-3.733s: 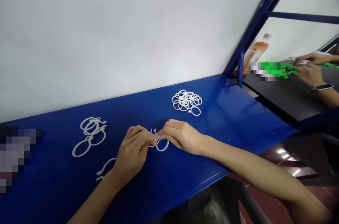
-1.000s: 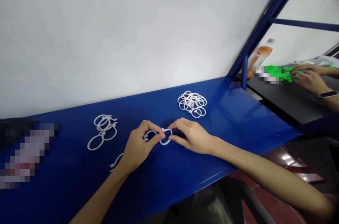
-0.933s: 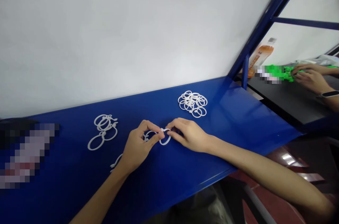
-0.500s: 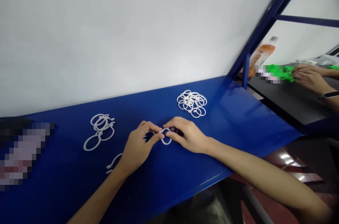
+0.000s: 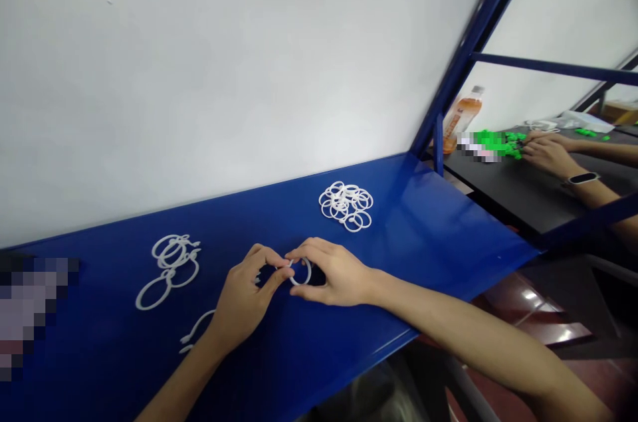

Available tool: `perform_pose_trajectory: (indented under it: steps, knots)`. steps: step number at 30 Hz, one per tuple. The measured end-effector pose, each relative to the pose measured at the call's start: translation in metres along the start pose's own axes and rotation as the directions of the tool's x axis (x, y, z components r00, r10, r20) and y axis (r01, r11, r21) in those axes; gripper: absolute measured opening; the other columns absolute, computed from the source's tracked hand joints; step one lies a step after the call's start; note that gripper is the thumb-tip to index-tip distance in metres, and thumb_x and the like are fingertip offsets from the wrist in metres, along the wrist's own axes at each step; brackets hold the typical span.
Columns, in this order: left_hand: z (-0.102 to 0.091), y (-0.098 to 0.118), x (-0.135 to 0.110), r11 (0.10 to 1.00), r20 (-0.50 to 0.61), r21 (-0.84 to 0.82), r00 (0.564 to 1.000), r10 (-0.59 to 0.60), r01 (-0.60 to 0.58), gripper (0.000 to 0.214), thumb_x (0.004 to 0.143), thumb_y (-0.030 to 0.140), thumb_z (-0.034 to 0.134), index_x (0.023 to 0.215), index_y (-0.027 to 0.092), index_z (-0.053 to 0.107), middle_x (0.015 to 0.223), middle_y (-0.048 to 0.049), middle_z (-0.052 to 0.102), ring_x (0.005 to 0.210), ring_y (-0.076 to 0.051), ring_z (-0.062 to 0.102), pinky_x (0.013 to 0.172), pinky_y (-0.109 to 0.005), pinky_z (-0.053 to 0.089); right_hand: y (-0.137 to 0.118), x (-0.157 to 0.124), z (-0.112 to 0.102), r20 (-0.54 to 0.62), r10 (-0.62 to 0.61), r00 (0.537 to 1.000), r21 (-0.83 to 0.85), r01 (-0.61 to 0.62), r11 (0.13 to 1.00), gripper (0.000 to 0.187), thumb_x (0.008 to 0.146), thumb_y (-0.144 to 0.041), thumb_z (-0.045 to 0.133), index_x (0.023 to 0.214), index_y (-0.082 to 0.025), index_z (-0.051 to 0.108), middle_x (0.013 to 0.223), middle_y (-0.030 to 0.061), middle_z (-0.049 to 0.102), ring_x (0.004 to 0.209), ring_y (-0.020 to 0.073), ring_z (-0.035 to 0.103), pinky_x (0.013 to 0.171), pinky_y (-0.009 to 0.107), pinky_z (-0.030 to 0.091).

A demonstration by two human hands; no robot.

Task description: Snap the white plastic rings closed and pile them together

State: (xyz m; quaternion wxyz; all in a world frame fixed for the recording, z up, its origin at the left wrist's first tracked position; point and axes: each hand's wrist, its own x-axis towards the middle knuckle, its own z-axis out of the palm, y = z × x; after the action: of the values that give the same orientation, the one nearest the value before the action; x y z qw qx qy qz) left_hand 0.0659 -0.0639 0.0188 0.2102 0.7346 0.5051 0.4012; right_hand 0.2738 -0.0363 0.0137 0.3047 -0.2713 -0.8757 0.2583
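Note:
A blue metal shelf runs across in front of me. Over its middle, my left hand and my right hand meet, both pinching a small white plastic ring between thumb and fingers. The left hand also seems to hold a second ring, mostly hidden by its fingers. A heap of several loose white rings lies beyond my right hand. A chain of linked white rings lies to the left of my left hand. Another white ring piece peeks out beside my left wrist.
A white wall rises behind the shelf. A blue frame post stands at the shelf's right end. Beyond it, another person's hands handle green parts on a dark table, near an orange bottle. A blurred patch sits at far left.
My two hands have stayed together on the ring, with the fingers closing a little tighter around it. The view has shifted, so everything sits slightly lower and further left.

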Motion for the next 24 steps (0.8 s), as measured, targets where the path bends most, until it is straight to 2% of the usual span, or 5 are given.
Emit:
perform_pose_trajectory:
  steps: [6,9,15,21,24]
  knots:
    - [-0.002,-0.004,-0.001,0.995,0.037,0.087,0.999,0.040,-0.043,0.021,0.090,0.042,0.062,0.079,0.024,0.066,0.080,0.0004,0.069,0.076,-0.017,0.064,0.072,-0.029,0.052,0.003,-0.003,-0.002,0.021,-0.007,1.000,-0.059,0.008,0.998,0.045,0.089,-0.042,0.069,0.126,-0.019,0.057,0.118,0.0097,0.065,0.110,0.0219,0.062,0.090,0.035,0.055]
    - [-0.002,-0.007,-0.001,0.977,0.043,0.159,0.989,0.139,-0.144,0.017,0.092,0.037,0.062,0.081,0.025,0.066,0.080,0.0004,0.070,0.082,-0.017,0.063,0.076,-0.029,0.052,0.004,-0.004,-0.004,0.027,-0.008,1.000,-0.084,0.011,0.996,0.047,0.091,-0.041,0.068,0.130,-0.018,0.055,0.122,0.0106,0.064,0.112,0.0222,0.061,0.090,0.036,0.055]
    - [-0.001,-0.014,-0.001,0.909,0.050,0.245,0.941,0.335,-0.337,0.009,0.095,0.027,0.060,0.089,0.023,0.065,0.085,0.0005,0.071,0.085,-0.017,0.061,0.082,-0.030,0.049,0.005,-0.003,-0.008,-0.005,0.002,1.000,-0.087,-0.002,0.996,0.052,0.090,-0.041,0.068,0.133,-0.016,0.053,0.122,0.0122,0.064,0.112,0.0234,0.061,0.092,0.039,0.055]
    - [0.000,-0.015,-0.003,0.874,0.066,0.301,0.922,0.381,-0.382,0.014,0.096,0.019,0.057,0.109,0.021,0.061,0.100,-0.0029,0.071,0.095,-0.018,0.062,0.089,-0.034,0.049,0.006,-0.002,-0.014,-0.034,0.028,0.999,-0.077,-0.031,0.997,0.046,0.088,-0.039,0.071,0.125,-0.016,0.057,0.114,0.0100,0.065,0.105,0.0218,0.063,0.089,0.037,0.056]
    - [0.000,-0.014,-0.003,0.864,0.070,0.311,0.916,0.394,-0.395,0.015,0.096,0.018,0.056,0.109,0.021,0.061,0.100,-0.0034,0.070,0.095,-0.018,0.061,0.089,-0.034,0.049,0.006,-0.001,-0.015,-0.024,0.023,0.999,-0.085,-0.025,0.996,0.045,0.087,-0.040,0.071,0.123,-0.017,0.058,0.114,0.0096,0.065,0.106,0.0221,0.062,0.089,0.037,0.056]
